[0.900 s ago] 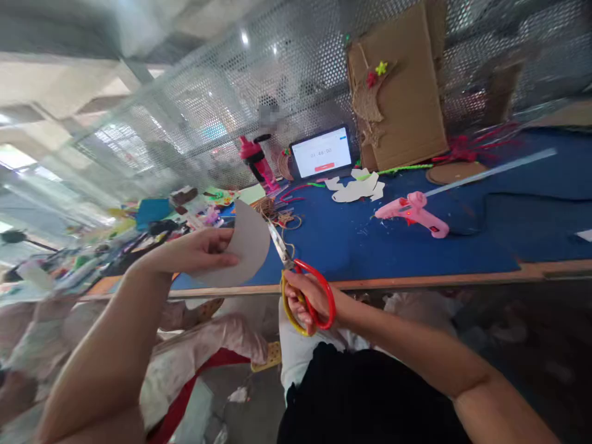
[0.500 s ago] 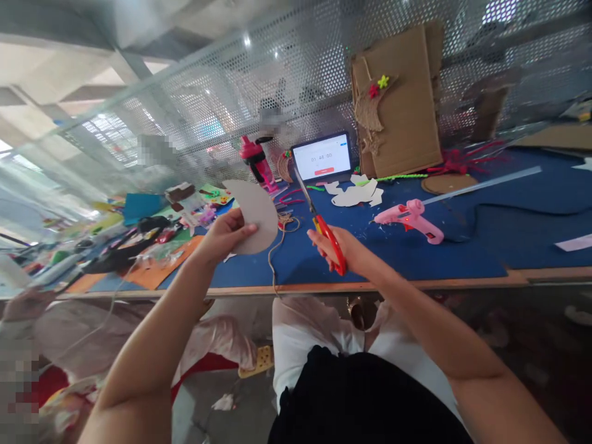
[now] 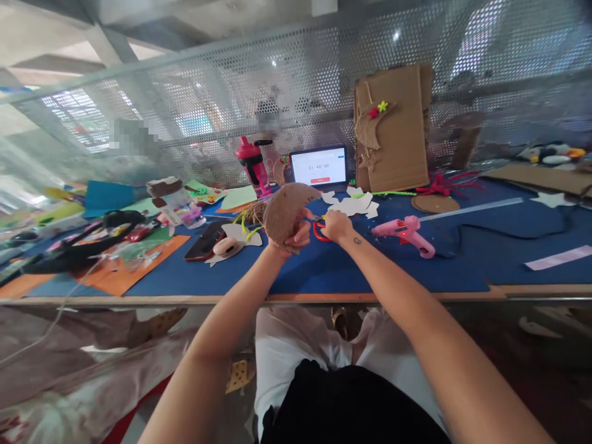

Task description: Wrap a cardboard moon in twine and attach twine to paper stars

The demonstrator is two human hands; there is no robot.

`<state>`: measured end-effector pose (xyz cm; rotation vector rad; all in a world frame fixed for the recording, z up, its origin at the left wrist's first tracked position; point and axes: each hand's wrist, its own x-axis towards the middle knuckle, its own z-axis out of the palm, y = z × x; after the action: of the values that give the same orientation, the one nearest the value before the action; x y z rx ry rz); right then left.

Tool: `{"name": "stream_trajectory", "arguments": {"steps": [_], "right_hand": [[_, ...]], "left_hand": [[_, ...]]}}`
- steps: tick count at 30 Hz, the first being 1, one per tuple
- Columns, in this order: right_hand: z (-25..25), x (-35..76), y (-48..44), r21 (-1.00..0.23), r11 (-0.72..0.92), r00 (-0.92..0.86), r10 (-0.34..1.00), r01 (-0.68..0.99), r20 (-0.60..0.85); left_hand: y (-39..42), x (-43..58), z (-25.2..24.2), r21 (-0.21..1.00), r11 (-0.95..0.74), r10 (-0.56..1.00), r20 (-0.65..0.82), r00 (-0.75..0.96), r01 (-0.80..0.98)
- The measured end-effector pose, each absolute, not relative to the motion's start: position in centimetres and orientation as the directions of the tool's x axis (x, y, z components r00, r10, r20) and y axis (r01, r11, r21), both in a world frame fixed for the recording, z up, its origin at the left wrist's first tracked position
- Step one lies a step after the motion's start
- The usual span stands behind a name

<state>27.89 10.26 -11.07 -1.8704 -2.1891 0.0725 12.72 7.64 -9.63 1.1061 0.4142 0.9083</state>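
Observation:
My left hand (image 3: 300, 234) grips a crescent-shaped piece of cardboard (image 3: 283, 213), its brown face towards me and one tip pointing right. Close by on the right, my right hand (image 3: 337, 226) is closed on red-handled scissors (image 3: 319, 233), low over the blue table top. Fingers hide most of the blades, and I cannot tell whether the scissors touch the table. White paper scraps (image 3: 358, 205) lie just beyond my right hand. A pink glue gun (image 3: 404, 234) rests to its right with a clear glue stick (image 3: 472, 208) in its back.
Behind stand a pink bottle (image 3: 253, 165), a tablet (image 3: 319, 166) showing a timer, and a cardboard panel (image 3: 402, 135) with a twine-covered moon. Left of my hands lie a phone (image 3: 206, 240), white cut-outs (image 3: 247, 236) and orange sheets (image 3: 139, 265). The table's front edge (image 3: 388, 297) runs below my forearms.
The crescent has turned from its pale face to its brown face and moved right. The scissors came down from upright towards the table. Both hands are closer together.

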Motion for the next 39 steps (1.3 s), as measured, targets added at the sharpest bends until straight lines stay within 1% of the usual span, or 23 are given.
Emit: {"name": "stream_trajectory", "arguments": {"steps": [4,8,11,12,13,14,15,16,17,18,19,20,22,23,25,26,28,30,31,33,36,38,39], "right_hand": [[-12.2,28.0,10.4,-0.186,0.220,-0.187,0.966,0.958,0.179],[-12.3,28.7,10.5,-0.184,0.278,-0.232,0.944,0.943,0.234],[-11.6,29.5,10.7,-0.211,0.280,-0.212,0.931,0.937,0.296],[-11.4,29.8,10.7,-0.240,0.274,-0.189,0.927,0.931,0.325],[-11.1,30.1,10.7,-0.313,0.274,-0.157,0.923,0.909,0.352],[-10.9,30.5,10.6,-0.430,0.282,-0.117,0.921,0.858,0.371],[-10.7,30.8,10.5,-0.571,0.300,-0.080,0.923,0.764,0.377],[-10.5,31.1,10.3,-0.705,0.327,-0.061,0.925,0.629,0.374],[-10.3,31.4,10.1,-0.802,0.362,-0.066,0.923,0.475,0.378],[-10.2,31.7,9.9,-0.846,0.408,-0.098,0.912,0.343,0.399],[-10.0,32.0,9.6,-0.843,0.466,-0.148,0.885,0.270,0.442],[-9.8,32.2,9.4,-0.814,0.528,-0.198,0.848,0.240,0.492],[-9.5,32.5,9.0,-0.740,0.625,-0.283,0.777,0.247,0.562],[-9.4,32.6,8.8,-0.716,0.647,-0.308,0.759,0.261,0.574],[-9.1,32.8,8.6,-0.723,0.637,-0.299,0.768,0.268,0.566],[-9.0,32.8,8.6,-0.747,0.611,-0.266,0.789,0.260,0.553],[-9.0,32.7,8.5,-0.814,0.531,-0.157,0.847,0.237,0.507],[-9.0,32.3,8.4,-0.876,0.434,-0.061,0.900,0.208,0.432],[-9.1,32.1,8.4,-0.899,0.390,-0.049,0.920,0.198,0.388],[-9.3,31.5,8.2,-0.930,0.309,-0.103,0.950,0.197,0.294],[-9.7,31.0,8.0,-0.931,0.244,-0.273,0.947,0.271,0.168],[-10.2,31.0,8.2,-0.862,0.292,-0.338,0.929,0.415,0.153],[-10.4,31.1,8.4,-0.780,0.352,-0.356,0.918,0.518,0.177]], "left_hand": [[8.2,12.2,-10.9,0.933,0.185,0.708,0.091,0.700,-0.308],[8.5,11.5,-11.3,0.952,0.221,0.608,0.035,0.793,-0.211],[8.9,11.3,-11.5,0.948,0.294,0.608,-0.088,0.789,-0.120],[9.0,11.3,-11.5,0.943,0.321,0.615,-0.133,0.777,-0.092],[9.1,11.4,-11.6,0.936,0.346,0.618,-0.175,0.766,-0.065],[9.2,11.4,-11.7,0.929,0.368,0.615,-0.211,0.760,-0.039],[9.3,11.5,-11.7,0.922,0.387,0.609,-0.245,0.754,-0.014],[9.4,11.5,-11.7,0.912,0.410,0.602,-0.284,0.746,0.016],[9.4,11.6,-11.7,0.901,0.431,0.594,-0.320,0.738,0.044],[9.5,11.6,-11.7,0.893,0.446,0.585,-0.346,0.734,0.066],[9.5,11.5,-11.6,0.886,0.457,0.583,-0.367,0.725,0.081],[9.5,11.5,-11.5,0.877,0.470,0.592,-0.393,0.704,0.094],[9.4,11.3,-11.2,0.863,0.493,0.628,-0.439,0.643,0.108],[9.3,11.1,-11.0,0.860,0.499,0.650,-0.453,0.610,0.108],[9.1,10.8,-10.6,0.878,0.474,0.711,-0.425,0.560,0.066],[9.0,10.7,-10.3,0.902,0.432,0.750,-0.368,0.550,0.013],[8.9,10.5,-9.8,0.941,0.299,0.846,-0.184,0.500,-0.160],[9.0,10.4,-9.5,0.925,0.151,0.925,-0.007,0.381,-0.349],[9.1,10.5,-9.4,0.903,0.093,0.950,0.045,0.308,-0.419],[9.3,10.7,-9.6,0.871,0.010,0.985,0.076,0.155,-0.492],[9.9,11.1,-10.2,0.876,-0.086,0.995,0.057,-0.077,-0.474],[10.4,11.1,-10.7,0.887,-0.143,0.978,0.058,-0.201,-0.439],[10.6,11.1,-10.9,0.891,-0.163,0.969,0.063,-0.240,-0.424]]}}
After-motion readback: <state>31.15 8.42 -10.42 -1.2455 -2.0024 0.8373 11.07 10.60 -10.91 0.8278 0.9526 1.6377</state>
